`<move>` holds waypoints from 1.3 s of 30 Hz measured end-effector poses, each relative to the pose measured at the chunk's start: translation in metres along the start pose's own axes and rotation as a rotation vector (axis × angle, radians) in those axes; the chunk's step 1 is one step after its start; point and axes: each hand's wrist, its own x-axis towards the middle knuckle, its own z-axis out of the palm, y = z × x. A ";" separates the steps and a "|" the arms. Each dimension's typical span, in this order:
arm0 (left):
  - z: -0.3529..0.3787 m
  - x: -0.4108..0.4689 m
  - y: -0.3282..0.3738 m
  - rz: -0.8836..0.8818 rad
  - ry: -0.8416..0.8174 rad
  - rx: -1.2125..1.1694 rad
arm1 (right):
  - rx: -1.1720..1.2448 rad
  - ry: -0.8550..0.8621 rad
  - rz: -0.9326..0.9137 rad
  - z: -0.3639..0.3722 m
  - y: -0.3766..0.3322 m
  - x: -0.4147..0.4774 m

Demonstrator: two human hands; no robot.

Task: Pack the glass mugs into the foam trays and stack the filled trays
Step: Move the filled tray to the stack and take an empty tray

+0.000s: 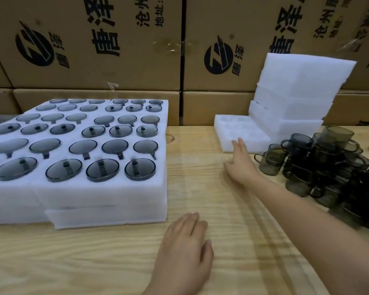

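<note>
My right hand (241,161) is flat-fingered and empty, with fingertips at the near edge of the empty foam tray (243,129), probably touching. My left hand (185,248) lies flat on the table (83,262), holding nothing. Filled trays (98,188) are stacked at left. The glass mugs (328,167) piled at right aren't packed yet; spare trays (296,92) lean behind.

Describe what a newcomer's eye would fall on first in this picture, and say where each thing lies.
First, the stacked filled foam trays at the left of the table, rows of dark glass mugs sunk in their pockets. Then the heap of loose mugs at the right, and the right hand stretched to the near edge of an empty foam tray at mid-back.
</note>
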 end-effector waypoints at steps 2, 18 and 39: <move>0.002 0.000 -0.001 0.004 0.024 -0.006 | 0.007 -0.014 0.090 -0.003 -0.004 0.023; -0.005 -0.001 0.001 -0.040 0.036 0.003 | 0.059 0.157 -0.116 0.019 -0.057 -0.038; -0.032 -0.037 0.008 -0.636 0.279 -0.665 | 0.121 0.691 0.091 -0.063 -0.008 -0.228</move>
